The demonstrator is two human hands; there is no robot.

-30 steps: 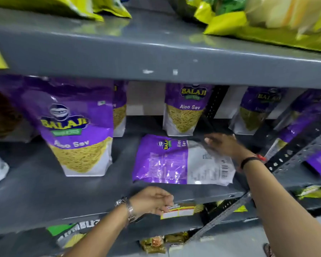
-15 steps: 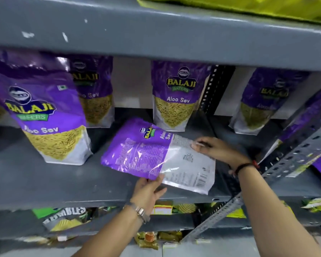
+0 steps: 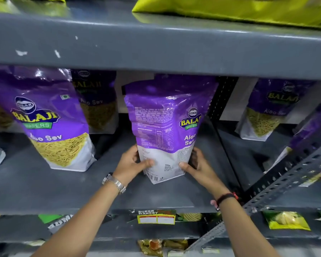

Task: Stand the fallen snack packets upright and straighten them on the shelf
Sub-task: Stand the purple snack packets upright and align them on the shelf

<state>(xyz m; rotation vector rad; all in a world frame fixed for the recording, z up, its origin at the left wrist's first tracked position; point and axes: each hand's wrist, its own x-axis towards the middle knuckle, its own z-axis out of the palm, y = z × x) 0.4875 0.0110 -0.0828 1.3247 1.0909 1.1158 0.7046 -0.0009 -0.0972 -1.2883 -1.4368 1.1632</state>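
Purple Aloo Sev packet (image 3: 163, 130) stands upright on the grey shelf (image 3: 44, 190), long axis vertical, base on the shelf board, top up under the shelf above. Back panel with print and barcode faces the camera, the logo side turned off to the right, so it is rotated against its neighbours. Left hand (image 3: 132, 165) is clamped on the lower left edge, right hand (image 3: 196, 166) on the lower right edge; thumbs press the white front, fingers wrap behind. Both hands sit low at the base, equally near, packet directly between them and just ahead.

Front-facing Aloo Sev packet (image 3: 50, 123) stands to the left, well apart. Another upright packet (image 3: 98, 102) stands farther back, and one (image 3: 267, 110) in the next bay to the right. A slotted metal brace (image 3: 289, 175) crosses at the right.

Judgement: standing is done; what remains is a twist about the vertical axis to bring the face forward. Packet looks slightly tilted, though that is possibly lens distortion. Risk: it tips if released before the base settles flat.
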